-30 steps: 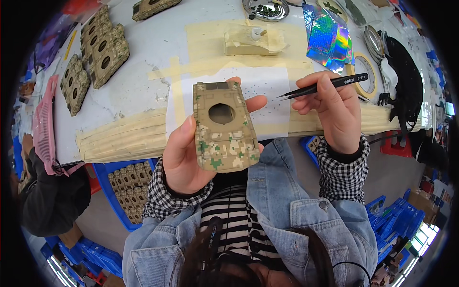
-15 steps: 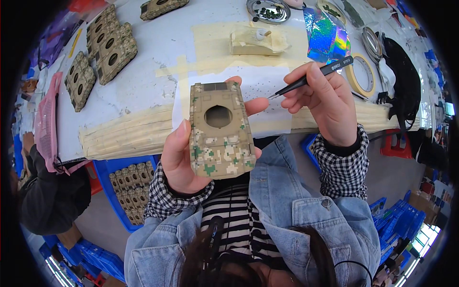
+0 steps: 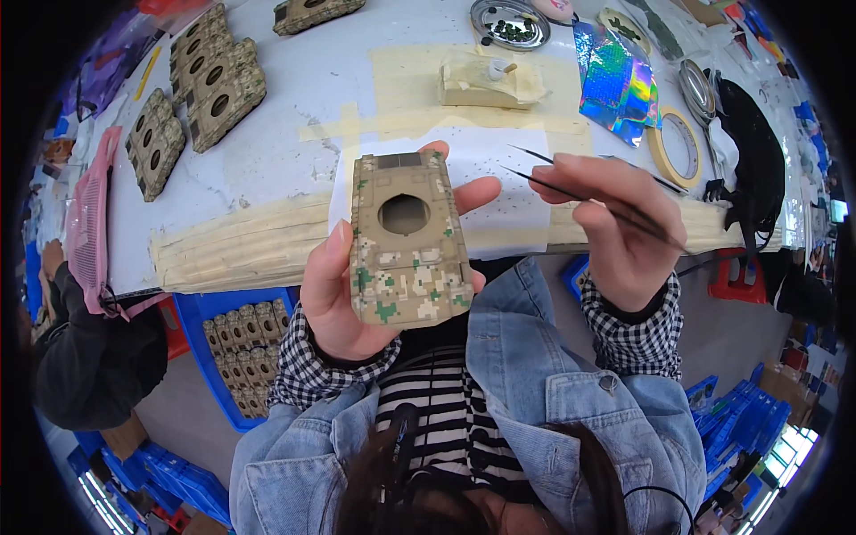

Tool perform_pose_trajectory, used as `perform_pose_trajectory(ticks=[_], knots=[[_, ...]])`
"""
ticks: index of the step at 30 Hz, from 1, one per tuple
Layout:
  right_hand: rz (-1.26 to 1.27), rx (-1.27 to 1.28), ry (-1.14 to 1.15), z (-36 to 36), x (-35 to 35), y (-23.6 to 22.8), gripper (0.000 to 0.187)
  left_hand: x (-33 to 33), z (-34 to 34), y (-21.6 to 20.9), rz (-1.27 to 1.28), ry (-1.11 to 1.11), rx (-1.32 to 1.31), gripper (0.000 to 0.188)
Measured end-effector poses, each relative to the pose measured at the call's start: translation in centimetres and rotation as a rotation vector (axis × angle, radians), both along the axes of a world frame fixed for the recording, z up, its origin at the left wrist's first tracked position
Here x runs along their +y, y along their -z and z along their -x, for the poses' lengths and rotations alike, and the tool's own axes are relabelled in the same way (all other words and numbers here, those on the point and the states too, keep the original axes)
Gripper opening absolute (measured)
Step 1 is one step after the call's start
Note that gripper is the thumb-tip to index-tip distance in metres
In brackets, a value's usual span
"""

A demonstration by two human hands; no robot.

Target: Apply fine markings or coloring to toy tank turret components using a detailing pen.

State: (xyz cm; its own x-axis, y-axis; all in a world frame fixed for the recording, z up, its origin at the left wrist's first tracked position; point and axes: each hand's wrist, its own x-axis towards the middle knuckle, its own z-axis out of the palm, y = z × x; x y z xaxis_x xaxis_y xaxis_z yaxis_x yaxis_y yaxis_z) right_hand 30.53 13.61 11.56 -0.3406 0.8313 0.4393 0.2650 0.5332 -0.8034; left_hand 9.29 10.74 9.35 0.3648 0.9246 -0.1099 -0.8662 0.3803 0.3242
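Observation:
My left hand [image 3: 332, 290] is closed around a camouflage model tank hull [image 3: 412, 272], tilted up above the table's front edge. The hull is tan with green and pale pixel patches and has a round hole in its top. To its right, my right hand [image 3: 629, 223] grips black tweezers [image 3: 588, 192], their two tips apart and pointing left. Nothing shows between the tips. Beneath both hands lies a white paper sheet [image 3: 508, 192] scattered with tiny dark specks.
More camouflage hulls [image 3: 218, 94] stand at the far left. A taped block [image 3: 489, 82], a metal dish [image 3: 510, 25] of small dark parts, iridescent sheets [image 3: 617, 76] and a tape roll [image 3: 675, 147] lie beyond. Hulls fill a blue crate [image 3: 192, 334] below left; a co-worker's dark sleeve [image 3: 98, 357] is beside it.
The tweezers have swung from pointing down-left to pointing up-left, and their tips have spread. My right hand has turned over and lowered slightly. The left hand keeps the hull nearly still.

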Motion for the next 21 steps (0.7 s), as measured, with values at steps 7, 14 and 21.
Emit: perform_pose_trajectory(ticks=[7, 14, 21], knots=[[-0.545, -0.343, -0.04, 0.5, -0.3, 0.2, 0.034, 0.1, 0.7, 0.9, -0.129, 0.054, -0.003, 0.074], [-0.632, -0.322, -0.075, 0.5, 0.2, 1.1, 0.034, -0.2, -0.1, -0.2, 0.036, 0.014, 0.05, 0.088], [-0.562, -0.298, -0.054, 0.4, 0.0, 0.8, 0.033, 0.3, 0.6, 1.7, -0.233, 0.215, -0.278, 0.095]])
